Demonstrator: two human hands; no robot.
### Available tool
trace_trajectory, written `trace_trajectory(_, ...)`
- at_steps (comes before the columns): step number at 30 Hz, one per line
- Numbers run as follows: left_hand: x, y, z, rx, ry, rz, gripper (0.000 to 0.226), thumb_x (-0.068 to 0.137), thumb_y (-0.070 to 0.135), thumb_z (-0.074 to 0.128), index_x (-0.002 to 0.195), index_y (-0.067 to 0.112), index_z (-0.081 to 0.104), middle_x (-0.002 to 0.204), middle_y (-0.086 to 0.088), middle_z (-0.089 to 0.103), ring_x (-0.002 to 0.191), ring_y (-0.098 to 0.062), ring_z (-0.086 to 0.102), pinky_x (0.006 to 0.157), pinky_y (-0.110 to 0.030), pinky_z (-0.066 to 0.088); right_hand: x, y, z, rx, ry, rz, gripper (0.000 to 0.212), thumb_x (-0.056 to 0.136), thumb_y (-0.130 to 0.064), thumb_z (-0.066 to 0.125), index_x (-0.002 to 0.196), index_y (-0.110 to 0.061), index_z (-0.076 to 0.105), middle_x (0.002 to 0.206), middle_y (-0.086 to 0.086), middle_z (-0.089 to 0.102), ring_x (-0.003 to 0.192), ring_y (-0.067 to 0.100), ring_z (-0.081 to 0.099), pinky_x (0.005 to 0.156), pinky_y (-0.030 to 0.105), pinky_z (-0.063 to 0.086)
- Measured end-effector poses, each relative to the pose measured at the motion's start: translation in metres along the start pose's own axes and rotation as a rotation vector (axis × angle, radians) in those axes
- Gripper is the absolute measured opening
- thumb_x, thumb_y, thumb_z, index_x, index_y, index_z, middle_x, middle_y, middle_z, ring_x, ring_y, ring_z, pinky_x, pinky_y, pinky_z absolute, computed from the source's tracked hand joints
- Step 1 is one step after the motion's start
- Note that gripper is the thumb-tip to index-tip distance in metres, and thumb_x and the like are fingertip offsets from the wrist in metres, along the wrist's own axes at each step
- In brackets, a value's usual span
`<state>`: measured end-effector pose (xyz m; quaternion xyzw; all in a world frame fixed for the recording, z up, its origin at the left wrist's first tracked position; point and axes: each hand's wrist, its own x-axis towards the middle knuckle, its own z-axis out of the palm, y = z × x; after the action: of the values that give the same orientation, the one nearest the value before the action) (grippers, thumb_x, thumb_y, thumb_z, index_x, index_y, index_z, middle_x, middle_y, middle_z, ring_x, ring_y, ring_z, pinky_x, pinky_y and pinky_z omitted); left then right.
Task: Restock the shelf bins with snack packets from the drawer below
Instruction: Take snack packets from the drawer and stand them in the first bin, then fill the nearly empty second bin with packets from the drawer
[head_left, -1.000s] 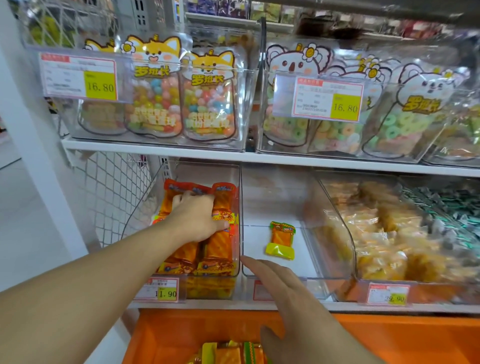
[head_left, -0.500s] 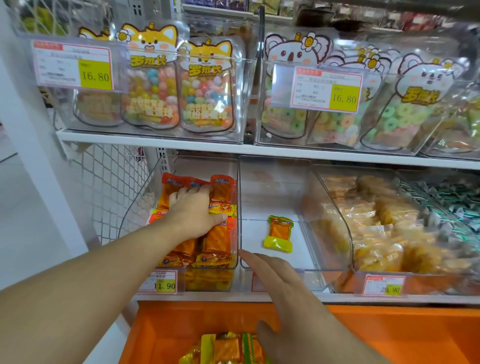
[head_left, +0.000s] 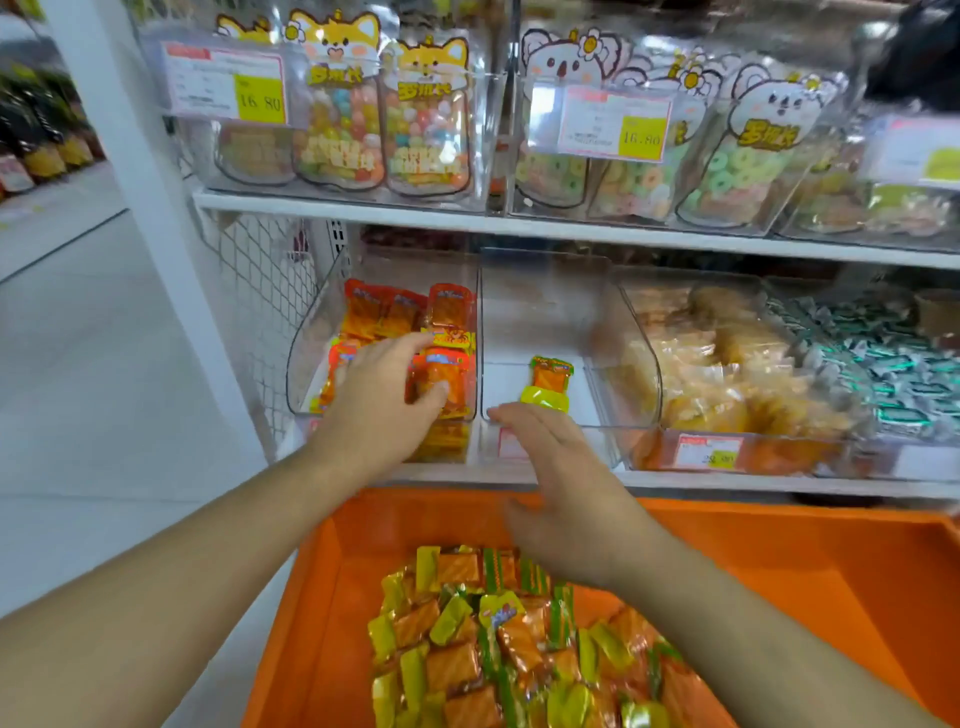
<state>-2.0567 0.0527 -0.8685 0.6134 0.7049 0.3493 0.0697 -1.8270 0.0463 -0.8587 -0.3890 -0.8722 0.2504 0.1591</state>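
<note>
An orange drawer (head_left: 805, 561) stands pulled out under the shelf, with a heap of green-and-orange snack packets (head_left: 498, 639) in it. Above it, the left clear bin (head_left: 306, 353) is packed with orange-red packets (head_left: 447, 317). My left hand (head_left: 379, 395) rests flat on those packets at the bin's front, fingers spread, nothing gripped. The middle clear bin (head_left: 540, 306) contains a single green-and-orange packet (head_left: 548, 387). My right hand (head_left: 561, 478) hovers open in front of that bin's lip, fingertips near its left corner, holding nothing.
To the right are a bin of pale yellow wrapped snacks (head_left: 727, 374) and one of teal-wrapped sweets (head_left: 893, 364). The upper shelf (head_left: 519, 226) carries bins of candy pouches with 16.80 price tags. A white post (head_left: 135, 171) and wire mesh (head_left: 260, 291) bound the left side.
The view has tilted down, showing more of the drawer and its packets. My left hand has slid back toward the bin's front. My right hand stays at the middle bin's lip.
</note>
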Motion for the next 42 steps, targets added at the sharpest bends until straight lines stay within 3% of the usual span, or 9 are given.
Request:
trace_trajectory(3, -0.06, 0.019, -0.001, -0.092, 0.073, 0.052, 0.044, 0.093, 0.028, 0.069, 0.135, 0.024, 0.059, 0.13, 0.004, 0.062, 0.124, -0.02, 0.052, 0.108, -0.045, 0.044, -0.019, -0.001, 0.008, 0.011, 0.028, 0.042, 0.074, 0.085, -0.014, 0.067, 0.154, -0.024, 0.04, 0.152, -0.008, 0.04, 0.14, 0.008, 0.037, 0.113, 0.021, 0.035)
trace_trajectory(7, -0.149, 0.014, 0.033, -0.15, -0.033, -0.013, 0.044, 0.093, 0.024, 0.073, 0.135, 0.025, 0.058, 0.127, 0.007, 0.061, 0.12, -0.011, 0.053, 0.103, -0.029, 0.044, -0.052, 0.011, 0.039, -0.009, 0.021, 0.156, 0.064, 0.088, -0.015, 0.067, 0.148, -0.015, 0.046, 0.143, 0.004, 0.051, 0.131, 0.02, 0.051, 0.109, 0.031, 0.044)
trace_trajectory(15, -0.243, -0.044, 0.11, 0.001, -0.637, -0.249, 0.041, 0.092, 0.029, 0.073, 0.13, 0.024, 0.06, 0.125, 0.004, 0.065, 0.115, -0.017, 0.062, 0.091, -0.027, 0.046, -0.113, 0.075, 0.118, -0.102, -0.389, 0.367, 0.071, 0.092, -0.019, 0.066, 0.157, -0.017, 0.035, 0.157, 0.011, 0.044, 0.145, 0.029, 0.042, 0.115, 0.034, 0.039)
trace_trajectory(23, -0.252, -0.057, 0.161, 0.159, -1.194, -0.048, 0.056, 0.093, 0.035, 0.071, 0.144, 0.022, 0.051, 0.144, -0.003, 0.057, 0.129, -0.023, 0.055, 0.102, -0.031, 0.046, -0.125, 0.138, 0.154, -0.214, -0.704, 0.379, 0.074, 0.09, -0.021, 0.07, 0.156, -0.031, 0.039, 0.16, 0.005, 0.043, 0.146, 0.028, 0.043, 0.115, 0.035, 0.041)
trace_trajectory(26, -0.26, -0.059, 0.184, 0.149, -1.33, 0.008, 0.061, 0.091, 0.041, 0.072, 0.146, 0.023, 0.05, 0.141, -0.005, 0.059, 0.125, -0.025, 0.058, 0.096, -0.031, 0.048, -0.135, 0.159, 0.164, -0.253, -0.804, 0.365, 0.077, 0.089, -0.015, 0.069, 0.158, -0.028, 0.037, 0.158, 0.005, 0.047, 0.143, 0.025, 0.046, 0.113, 0.031, 0.041)
trace_trajectory(30, -0.271, -0.071, 0.205, 0.104, -1.413, -0.016, 0.058, 0.087, 0.042, 0.077, 0.137, 0.021, 0.055, 0.135, -0.004, 0.061, 0.12, -0.025, 0.061, 0.092, -0.029, 0.047, -0.151, 0.184, 0.184, -0.217, -0.9, 0.399, 0.037, 0.089, -0.023, 0.07, 0.125, -0.022, 0.064, 0.12, 0.005, 0.07, 0.114, 0.026, 0.065, 0.081, 0.025, 0.045)
trace_trajectory(34, -0.279, -0.08, 0.216, 0.089, -1.383, -0.027, 0.04, 0.093, 0.039, 0.069, 0.123, 0.014, 0.06, 0.126, -0.01, 0.064, 0.114, -0.029, 0.063, 0.089, -0.034, 0.051, -0.161, 0.191, 0.194, -0.289, -1.062, 0.39, 0.04, 0.082, -0.028, 0.074, 0.121, -0.024, 0.068, 0.112, 0.008, 0.073, 0.105, 0.028, 0.07, 0.086, 0.038, 0.059)
trace_trajectory(37, -0.281, -0.079, 0.221, 0.087, -1.367, -0.026, 0.038, 0.093, 0.036, 0.069, 0.121, 0.011, 0.061, 0.121, -0.011, 0.066, 0.109, -0.029, 0.063, 0.08, -0.032, 0.047, -0.162, 0.195, 0.198, -0.31, -1.103, 0.363, 0.048, 0.08, -0.022, 0.074, 0.127, -0.027, 0.066, 0.114, 0.008, 0.072, 0.105, 0.027, 0.069, 0.079, 0.035, 0.057)
trace_trajectory(42, -0.285, -0.08, 0.224, 0.119, -1.395, -0.047, 0.036, 0.093, 0.035, 0.069, 0.118, 0.01, 0.065, 0.118, -0.011, 0.068, 0.107, -0.027, 0.065, 0.081, -0.03, 0.049, -0.165, 0.194, 0.203, -0.402, -1.185, 0.286, 0.018, 0.084, -0.012, 0.068, 0.1, -0.017, 0.073, 0.102, 0.01, 0.073, 0.096, 0.031, 0.069, 0.07, 0.032, 0.052)
